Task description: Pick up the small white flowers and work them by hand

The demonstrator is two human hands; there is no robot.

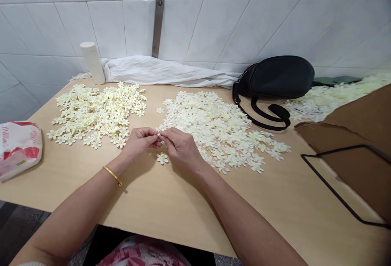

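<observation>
My left hand (141, 140), with a gold bangle at its wrist, and my right hand (181, 146) meet over the table between two piles of flowers. Their fingertips pinch together on a small white flower (159, 134), mostly hidden by the fingers. Just below them a single white flower (162, 158) lies on the tabletop. To the left spreads a pile of cream flowers with yellow centres (97, 113). A wider, paler pile of flowers (214, 123) lies behind and to the right of my right hand.
A white bottle (93, 63) and a white cloth (171, 71) stand along the tiled wall. At the right are a black bag (277, 76) with its strap, more flowers (345, 95), a cardboard box (360, 143) and a black wire frame (332, 190). A red-and-white packet (20, 148) lies left.
</observation>
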